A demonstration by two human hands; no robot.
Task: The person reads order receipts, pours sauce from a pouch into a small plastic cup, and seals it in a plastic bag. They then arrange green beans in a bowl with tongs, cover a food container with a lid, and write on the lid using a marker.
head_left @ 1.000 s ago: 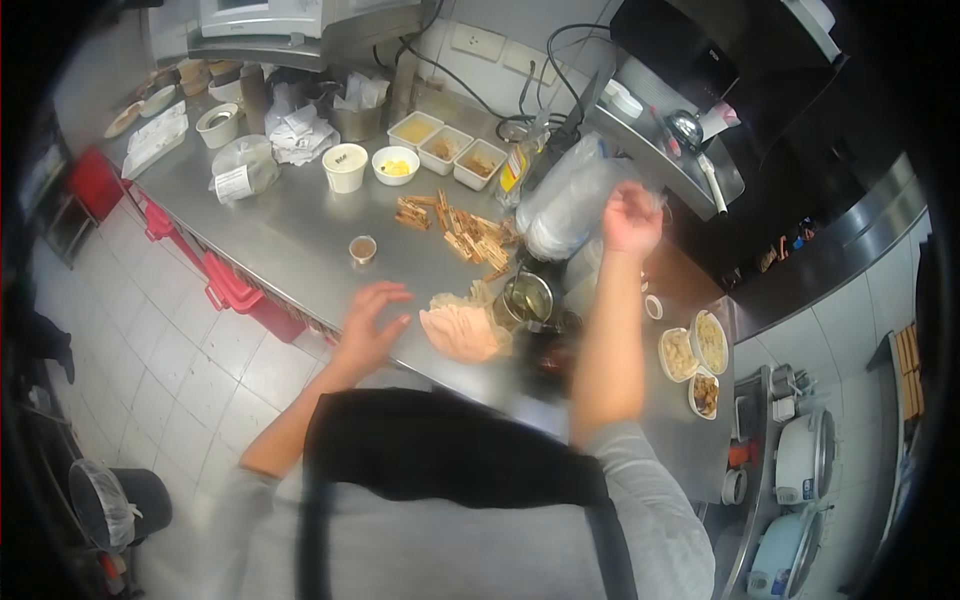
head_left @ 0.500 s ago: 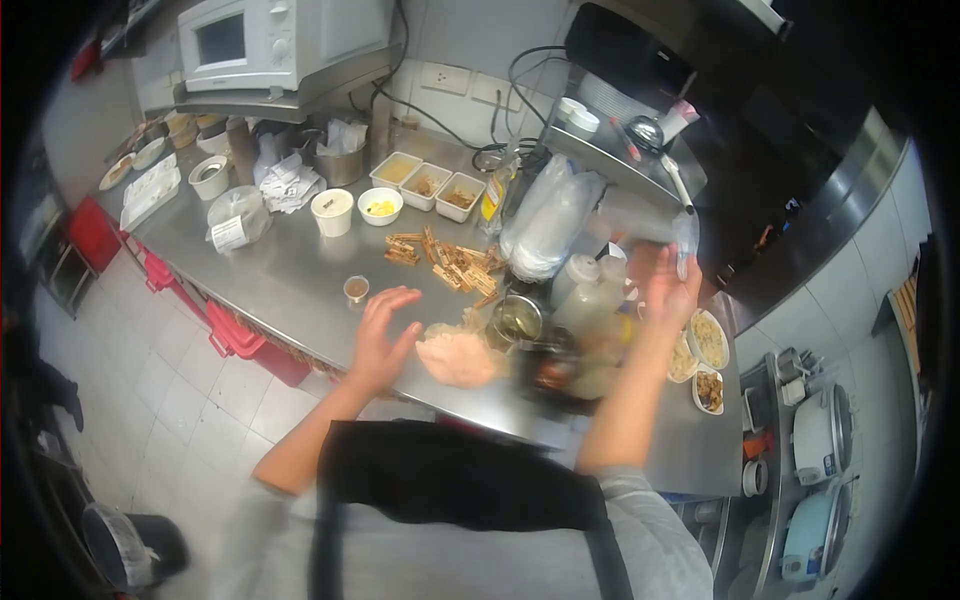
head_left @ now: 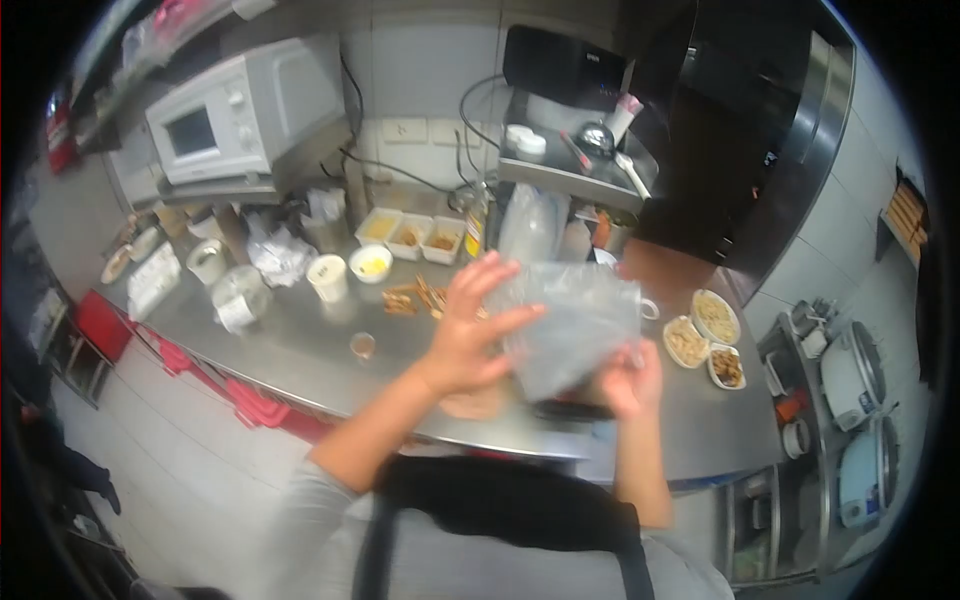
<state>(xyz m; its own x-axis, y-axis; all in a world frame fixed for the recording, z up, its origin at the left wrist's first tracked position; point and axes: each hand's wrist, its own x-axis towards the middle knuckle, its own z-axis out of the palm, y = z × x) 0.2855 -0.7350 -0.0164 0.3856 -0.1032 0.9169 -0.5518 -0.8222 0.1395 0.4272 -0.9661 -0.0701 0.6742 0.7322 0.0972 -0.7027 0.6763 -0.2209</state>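
A clear plastic bag (head_left: 570, 325) hangs spread between my hands above the steel counter (head_left: 300, 355). My right hand (head_left: 632, 380) pinches its lower right edge. My left hand (head_left: 478, 335) is at the bag's left side, fingers spread. Under the bag, partly hidden, a pale flat piece (head_left: 475, 403) lies near the counter's front edge. Brown strips (head_left: 400, 300) lie behind my left hand, and a small cup (head_left: 362, 345) stands to its left. Three bowls of food (head_left: 714, 318) are to the right of my right hand.
Along the back stand white trays of food (head_left: 410, 236), a bowl with yellow contents (head_left: 371, 265), a white tub (head_left: 327, 278) and a bagged container (head_left: 240, 298). A microwave (head_left: 245, 110) sits on a shelf. A person's leg (head_left: 85, 470) shows at the far left.
My right hand has come down and inward from the right with the clear bag. My left hand has moved right and up to the bag. The camera view has shifted.
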